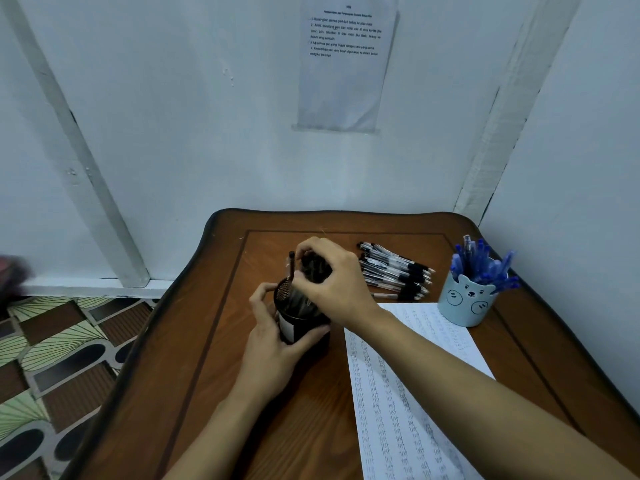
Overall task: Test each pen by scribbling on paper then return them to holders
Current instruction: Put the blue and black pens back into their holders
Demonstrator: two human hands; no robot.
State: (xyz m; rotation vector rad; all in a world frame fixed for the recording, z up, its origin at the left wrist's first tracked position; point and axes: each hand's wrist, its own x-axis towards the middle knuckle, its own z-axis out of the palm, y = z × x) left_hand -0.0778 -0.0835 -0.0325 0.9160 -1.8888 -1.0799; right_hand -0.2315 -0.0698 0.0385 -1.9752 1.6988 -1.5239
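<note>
A black mesh pen holder [298,323] stands mid-table, and my left hand [273,344] grips its side. My right hand [332,275] hovers over its mouth and grips a bundle of black pens [313,268] whose lower ends are inside the holder. One black pen [291,268] leans at the holder's left rim. More black pens [398,271] lie in a pile on the table to the right. A light blue bear-face cup [465,303] full of blue pens [485,265] stands at the far right. A sheet of paper [398,393] covered in scribbles lies under my right forearm.
The brown wooden table [194,358] stands in a corner against white walls. A printed instruction sheet [343,64] hangs on the wall behind. Patterned floor tiles [59,358] lie to the left of the table's edge.
</note>
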